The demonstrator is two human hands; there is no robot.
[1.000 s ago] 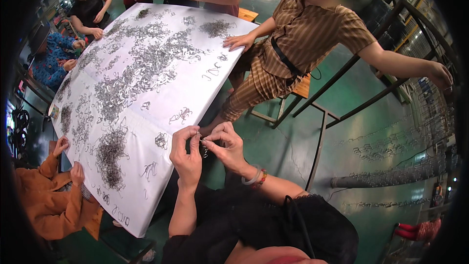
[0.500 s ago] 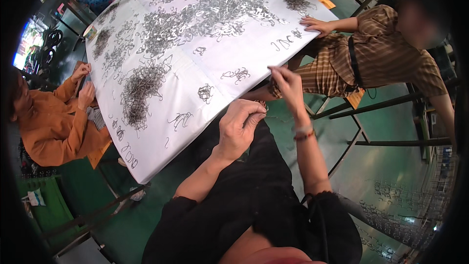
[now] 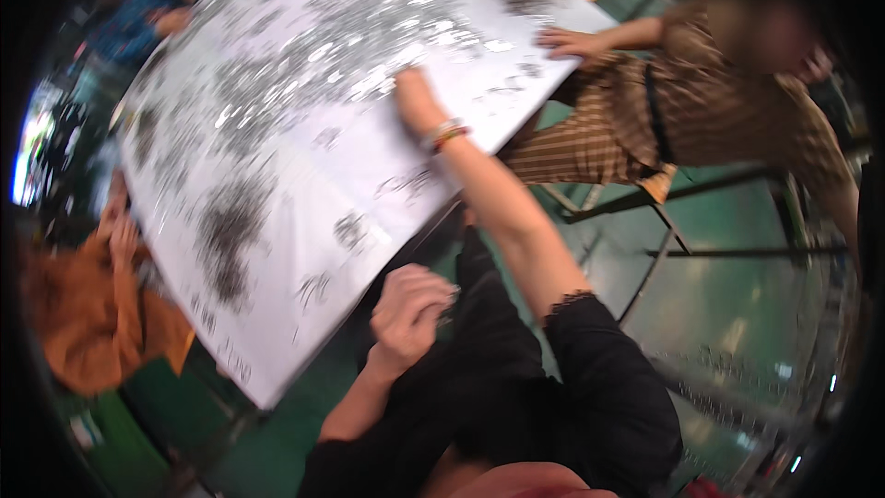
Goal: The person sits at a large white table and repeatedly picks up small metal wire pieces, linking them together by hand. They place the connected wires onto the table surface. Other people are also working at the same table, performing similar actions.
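Observation:
My left hand (image 3: pixel 406 309) is closed in front of the table's near edge, with a small shiny curved metal piece (image 3: pixel 453 293) showing at its fingertips. Stretched out over the white tabletop (image 3: pixel 304 143), my right hand (image 3: pixel 417 97) is at the near side of a wide spread of curved metal hooks (image 3: pixel 323 60). Motion smears its fingers, so their hold is unclear. Smaller clusters of hooks (image 3: pixel 350 232) lie on the white surface between my hands, and a dense dark heap (image 3: pixel 230 235) sits farther left.
A co-worker in brown stripes (image 3: pixel 599 129) sits at the right, one hand (image 3: pixel 562 41) resting on the table. Another in orange (image 3: pixel 101 295) is at the left edge, and one in blue (image 3: pixel 138 18) is at the far left. Metal stool legs (image 3: pixel 659 231) stand on the green floor.
My right hand has moved from beside the table edge forward and left, over the tabletop. My left hand stays closed and low. The whole view has shifted and blurred.

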